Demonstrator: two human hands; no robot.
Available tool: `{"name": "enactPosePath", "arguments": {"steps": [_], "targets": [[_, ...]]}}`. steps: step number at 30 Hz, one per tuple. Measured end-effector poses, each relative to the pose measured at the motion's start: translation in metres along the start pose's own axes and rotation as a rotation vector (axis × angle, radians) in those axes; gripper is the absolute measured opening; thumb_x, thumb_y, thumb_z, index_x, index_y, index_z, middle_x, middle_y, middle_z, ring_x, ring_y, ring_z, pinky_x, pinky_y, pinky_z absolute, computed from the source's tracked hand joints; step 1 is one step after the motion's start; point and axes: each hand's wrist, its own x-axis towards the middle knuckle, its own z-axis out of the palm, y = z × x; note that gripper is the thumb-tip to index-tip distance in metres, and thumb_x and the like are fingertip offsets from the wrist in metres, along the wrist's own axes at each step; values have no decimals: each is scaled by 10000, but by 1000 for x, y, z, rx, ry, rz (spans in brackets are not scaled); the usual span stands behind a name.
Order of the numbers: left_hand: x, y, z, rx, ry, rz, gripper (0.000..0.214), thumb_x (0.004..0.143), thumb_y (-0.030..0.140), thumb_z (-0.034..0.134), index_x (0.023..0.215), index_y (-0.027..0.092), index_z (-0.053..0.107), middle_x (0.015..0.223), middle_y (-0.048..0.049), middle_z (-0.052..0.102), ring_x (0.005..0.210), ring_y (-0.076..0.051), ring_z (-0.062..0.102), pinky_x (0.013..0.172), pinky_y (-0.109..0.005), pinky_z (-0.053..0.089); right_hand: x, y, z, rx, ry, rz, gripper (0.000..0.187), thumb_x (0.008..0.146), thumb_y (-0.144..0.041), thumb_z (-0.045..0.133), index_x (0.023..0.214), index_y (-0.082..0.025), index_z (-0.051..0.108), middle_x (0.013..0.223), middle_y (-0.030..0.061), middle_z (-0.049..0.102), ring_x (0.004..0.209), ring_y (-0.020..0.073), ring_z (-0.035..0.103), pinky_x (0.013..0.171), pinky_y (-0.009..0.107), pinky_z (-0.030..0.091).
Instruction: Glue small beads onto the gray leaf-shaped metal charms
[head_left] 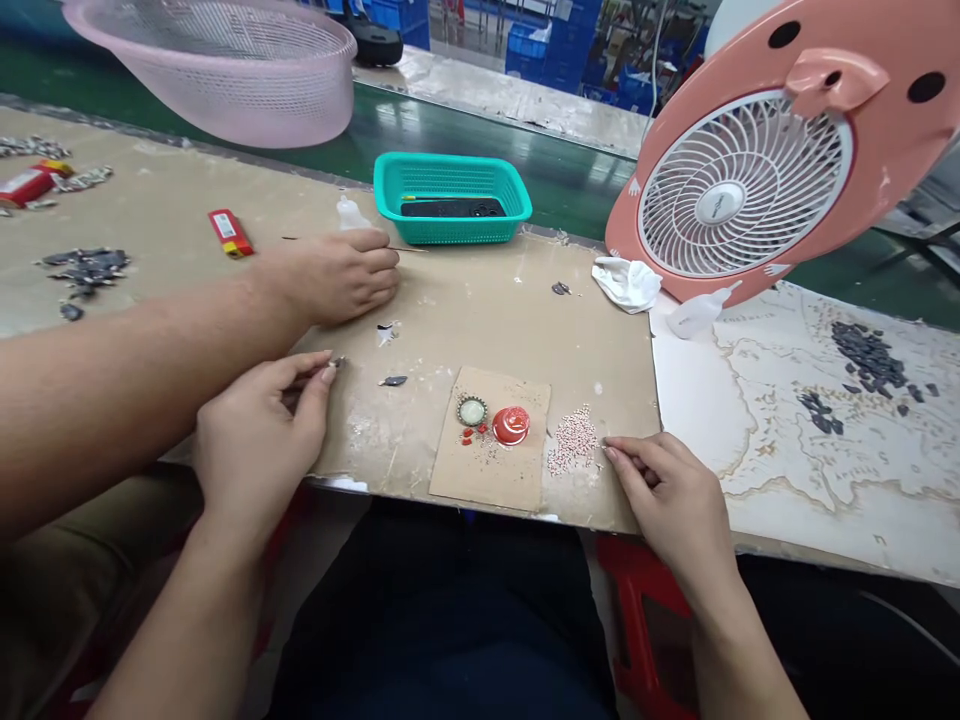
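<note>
My left hand (262, 430) is closed in a pinch, a small dark piece (339, 362) showing at its fingertips. Thumb and forefinger of my right hand (670, 492) are pressed together at the right edge of a scatter of tiny pink-white beads (576, 440); whatever is between them is too small to name. Between my hands lies a cardboard square (491, 482) bearing a glossy red blob (511, 426), a bottle cap (472, 411) with pale contents, and red bits. A dark leaf-shaped piece (394, 381) with a pale tip rests nearer my left hand.
Another person's hand (349, 275) and forearm reach in from the left, just beyond my left hand. A green basket (454, 232) holding a phone stands behind. At right are a pink fan (757, 170), a white cloth (626, 283) and dark pieces (870, 357).
</note>
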Motion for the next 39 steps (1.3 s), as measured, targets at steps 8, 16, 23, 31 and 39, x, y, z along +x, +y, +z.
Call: {"name": "enactPosePath", "arguments": {"steps": [8,16,23,31,39], "targets": [[0,-14,5,111,176,43,272,819,316,748,1073,222,776,985,-16,778,744,-230,701,732,-396,584,0,4,7,-45,19,-55,272,994,-411,498,930,-209,668,881,35,657,805,205,614,698,335,460],[-43,37,-2,-311,79,438,138,858,142,714,988,184,737,982,-16,765,796,-155,690,731,-274,556,-2,3,10,-46,91,-64,210,1002,-360,497,951,-207,632,894,38,643,788,205,611,696,345,458],[-65,65,-3,-648,-246,326,137,882,130,693,961,233,737,883,34,740,690,-80,633,646,-184,520,-8,-12,3,34,195,-155,111,987,-261,538,962,-195,624,824,8,600,694,137,576,636,279,471],[-87,93,-8,-1110,-954,-137,143,897,293,698,865,167,757,823,-28,758,755,-134,670,692,-211,527,-31,-71,2,217,243,-574,103,933,-67,592,1003,-137,618,864,18,622,772,100,576,703,220,489],[-90,72,-17,-882,-583,276,117,927,177,659,822,148,700,776,-13,718,704,-109,635,658,-198,475,-32,-87,7,457,14,-389,72,950,-204,583,952,-232,649,805,10,657,692,136,641,579,225,534]]}}
